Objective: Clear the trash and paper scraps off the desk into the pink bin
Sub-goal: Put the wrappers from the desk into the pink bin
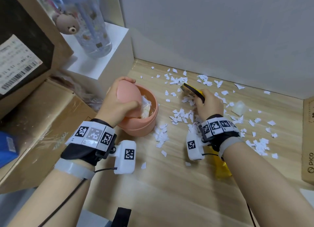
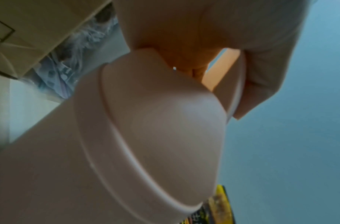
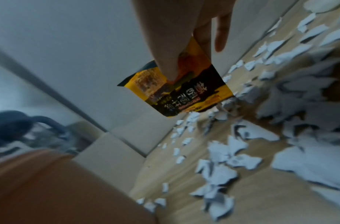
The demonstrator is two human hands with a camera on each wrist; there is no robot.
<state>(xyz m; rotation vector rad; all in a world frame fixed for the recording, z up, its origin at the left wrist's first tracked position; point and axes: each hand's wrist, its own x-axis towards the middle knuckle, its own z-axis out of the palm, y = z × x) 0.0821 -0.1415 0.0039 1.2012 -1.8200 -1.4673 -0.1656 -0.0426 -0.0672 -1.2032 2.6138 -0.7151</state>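
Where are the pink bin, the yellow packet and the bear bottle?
pink bin [image 1: 144,123]: head view, on its outer wall.
yellow packet [image 3: 192,94]: right wrist view, on its printed face.
bear bottle [image 1: 95,34]: head view, on its clear body.

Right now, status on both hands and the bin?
Left hand holds the pink bin's swing lid open; round pink plastic bin partly filled. Right hand pinches a yellow-black snack wrapper. White paper scraps litter the wooden desk.
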